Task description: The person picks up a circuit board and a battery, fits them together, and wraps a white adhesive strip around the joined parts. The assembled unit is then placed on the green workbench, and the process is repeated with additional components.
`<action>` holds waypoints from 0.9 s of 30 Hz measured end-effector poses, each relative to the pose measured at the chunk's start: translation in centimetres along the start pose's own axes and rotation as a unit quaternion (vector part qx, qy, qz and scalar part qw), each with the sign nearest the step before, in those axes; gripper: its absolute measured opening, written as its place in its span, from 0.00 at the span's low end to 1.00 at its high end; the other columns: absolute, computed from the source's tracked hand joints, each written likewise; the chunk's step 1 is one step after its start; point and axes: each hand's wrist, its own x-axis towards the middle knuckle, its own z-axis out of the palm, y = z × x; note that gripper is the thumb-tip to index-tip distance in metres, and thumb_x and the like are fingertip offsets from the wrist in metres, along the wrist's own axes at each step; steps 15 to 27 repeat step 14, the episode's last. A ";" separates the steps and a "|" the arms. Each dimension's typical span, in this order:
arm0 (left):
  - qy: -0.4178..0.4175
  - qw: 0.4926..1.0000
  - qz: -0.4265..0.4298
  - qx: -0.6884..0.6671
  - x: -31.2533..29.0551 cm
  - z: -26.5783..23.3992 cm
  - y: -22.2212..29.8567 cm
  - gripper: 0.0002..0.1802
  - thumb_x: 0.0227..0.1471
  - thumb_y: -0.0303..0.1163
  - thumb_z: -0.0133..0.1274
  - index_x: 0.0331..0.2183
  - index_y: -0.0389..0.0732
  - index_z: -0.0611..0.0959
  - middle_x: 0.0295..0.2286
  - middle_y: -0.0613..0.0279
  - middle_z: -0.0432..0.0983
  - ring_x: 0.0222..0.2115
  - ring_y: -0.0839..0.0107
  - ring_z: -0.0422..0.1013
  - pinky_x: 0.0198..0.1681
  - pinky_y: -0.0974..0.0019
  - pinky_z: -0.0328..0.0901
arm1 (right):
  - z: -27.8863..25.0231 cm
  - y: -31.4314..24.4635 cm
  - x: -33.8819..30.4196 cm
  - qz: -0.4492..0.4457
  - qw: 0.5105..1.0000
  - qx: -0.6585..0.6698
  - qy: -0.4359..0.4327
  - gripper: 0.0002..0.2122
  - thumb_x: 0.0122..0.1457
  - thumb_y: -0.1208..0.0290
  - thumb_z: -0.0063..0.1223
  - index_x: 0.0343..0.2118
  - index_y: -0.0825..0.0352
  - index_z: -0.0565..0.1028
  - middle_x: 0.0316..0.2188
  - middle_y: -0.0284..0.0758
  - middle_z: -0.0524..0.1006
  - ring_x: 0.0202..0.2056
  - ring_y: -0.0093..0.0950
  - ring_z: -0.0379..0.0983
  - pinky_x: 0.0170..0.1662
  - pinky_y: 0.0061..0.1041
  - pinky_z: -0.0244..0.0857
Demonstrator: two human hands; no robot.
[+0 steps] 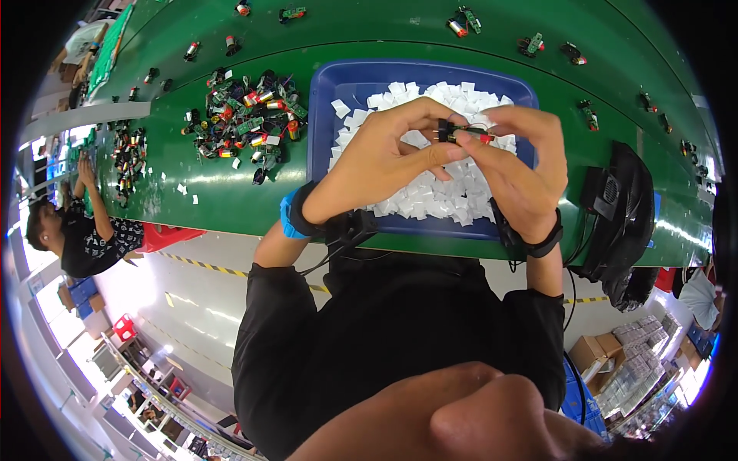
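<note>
Above a blue plastic tray [317,123] full of small white square pieces [457,192], both my hands meet on one small electronic assembly [446,131]. It has a black end with thin metal pins, a red part and fine wires. My left hand [380,150] pinches the black end between thumb and fingers. From the other side, my right hand [526,165] has its thumb and forefinger closed at the red part. The fingertips partly cover the assembly, so whether a white piece is on it cannot be made out.
A heap of similar assemblies [250,115] lies left of the tray on the green table [254,207]. Several more sit spaced along the far strip. A black bag [626,215] and a black boxy device [600,192] are at right. Another person [84,223] works at far left.
</note>
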 end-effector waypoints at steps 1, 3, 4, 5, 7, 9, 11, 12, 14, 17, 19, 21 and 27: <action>0.004 1.000 -0.003 -0.007 0.0 0.1 -0.1 0.18 0.57 0.24 0.57 0.48 0.31 0.75 0.41 0.55 0.74 0.37 0.72 0.75 0.36 0.68 0.79 | 0.0 -0.1 0.0 0.001 1.000 -0.001 0.000 0.11 0.42 0.84 0.69 0.31 0.69 0.82 0.31 0.36 0.79 0.36 0.28 0.75 0.32 0.23 0.71; 0.010 0.999 0.023 -0.028 0.0 0.0 -0.3 0.18 0.57 0.24 0.57 0.48 0.30 0.75 0.41 0.54 0.75 0.37 0.72 0.75 0.37 0.68 0.79 | 0.2 -0.2 0.0 0.064 0.996 0.051 0.036 0.11 0.44 0.84 0.70 0.32 0.71 0.80 0.31 0.36 0.77 0.34 0.25 0.75 0.31 0.21 0.70; 0.016 0.998 0.049 -0.048 0.0 0.0 -0.4 0.18 0.57 0.24 0.57 0.49 0.30 0.75 0.42 0.53 0.75 0.38 0.71 0.76 0.38 0.68 0.79 | 0.2 -0.3 -0.1 0.096 0.991 0.077 0.053 0.11 0.45 0.84 0.70 0.32 0.71 0.80 0.31 0.36 0.77 0.33 0.24 0.75 0.30 0.20 0.70; 0.023 0.995 0.075 -0.067 0.0 0.0 -0.5 0.18 0.58 0.23 0.56 0.49 0.30 0.74 0.43 0.53 0.76 0.39 0.70 0.76 0.39 0.68 0.79 | -0.1 -0.2 -0.3 0.096 0.991 0.077 0.054 0.11 0.45 0.84 0.70 0.32 0.71 0.80 0.31 0.36 0.77 0.33 0.24 0.75 0.30 0.20 0.70; 0.032 0.994 0.091 -0.059 0.0 0.0 -0.6 0.18 0.58 0.23 0.56 0.49 0.30 0.74 0.43 0.52 0.76 0.40 0.69 0.76 0.39 0.67 0.79 | -1.0 0.1 -1.0 0.188 0.973 0.135 -0.019 0.11 0.46 0.82 0.70 0.33 0.72 0.78 0.31 0.37 0.77 0.31 0.22 0.75 0.29 0.18 0.68; 0.048 0.990 0.123 -0.045 0.1 0.1 -0.7 0.18 0.58 0.22 0.56 0.49 0.30 0.74 0.45 0.50 0.76 0.43 0.67 0.76 0.40 0.66 0.79 | -1.2 0.2 -1.3 0.234 0.957 0.162 -0.054 0.11 0.47 0.81 0.70 0.33 0.72 0.78 0.31 0.37 0.78 0.29 0.22 0.75 0.29 0.17 0.67; 0.043 0.991 0.120 -0.035 0.1 0.1 -0.8 0.18 0.58 0.22 0.56 0.49 0.30 0.74 0.46 0.49 0.75 0.44 0.66 0.76 0.40 0.66 0.79 | -0.6 0.1 -1.5 0.218 0.953 0.204 -0.048 0.12 0.48 0.81 0.70 0.35 0.73 0.78 0.31 0.38 0.78 0.26 0.21 0.75 0.29 0.16 0.67; 0.039 0.992 0.117 -0.025 0.0 0.0 -0.9 0.18 0.58 0.22 0.56 0.49 0.30 0.74 0.46 0.49 0.75 0.45 0.65 0.76 0.41 0.66 0.79 | -0.4 0.1 -1.5 0.210 0.951 0.224 -0.046 0.12 0.49 0.80 0.69 0.35 0.73 0.78 0.31 0.38 0.78 0.25 0.21 0.75 0.29 0.16 0.66; 0.036 0.993 0.113 -0.015 0.0 0.0 -1.0 0.18 0.58 0.22 0.56 0.49 0.31 0.74 0.47 0.48 0.75 0.46 0.64 0.76 0.41 0.65 0.79 | -0.3 0.0 -1.5 0.214 0.952 0.213 -0.050 0.12 0.49 0.79 0.69 0.37 0.72 0.78 0.32 0.38 0.79 0.26 0.21 0.75 0.29 0.16 0.67; 0.036 0.993 0.113 -0.015 0.0 0.0 -1.0 0.18 0.58 0.22 0.56 0.49 0.31 0.74 0.47 0.48 0.75 0.46 0.64 0.76 0.41 0.65 0.79 | -0.3 0.0 -1.5 0.214 0.952 0.213 -0.050 0.12 0.49 0.79 0.69 0.37 0.72 0.78 0.32 0.38 0.79 0.26 0.21 0.75 0.29 0.16 0.67; 0.036 0.993 0.113 -0.015 0.0 0.0 -1.0 0.18 0.58 0.22 0.56 0.49 0.31 0.74 0.47 0.48 0.75 0.46 0.64 0.76 0.41 0.65 0.79 | -0.3 0.0 -1.5 0.214 0.952 0.213 -0.050 0.12 0.49 0.79 0.69 0.37 0.72 0.78 0.32 0.38 0.79 0.26 0.21 0.75 0.29 0.16 0.67; 0.036 0.993 0.113 -0.015 0.0 0.0 -1.0 0.18 0.58 0.22 0.56 0.49 0.31 0.74 0.47 0.48 0.75 0.46 0.64 0.76 0.41 0.65 0.79 | -0.3 0.0 -1.5 0.214 0.952 0.213 -0.050 0.12 0.49 0.79 0.69 0.37 0.72 0.78 0.32 0.38 0.79 0.26 0.21 0.75 0.29 0.16 0.67; 0.036 0.993 0.113 -0.015 0.0 0.0 -1.0 0.18 0.58 0.22 0.56 0.49 0.31 0.74 0.47 0.48 0.75 0.46 0.64 0.76 0.41 0.65 0.79 | -0.3 0.0 -1.5 0.214 0.952 0.213 -0.050 0.12 0.49 0.79 0.69 0.37 0.72 0.78 0.32 0.38 0.79 0.26 0.21 0.75 0.29 0.16 0.67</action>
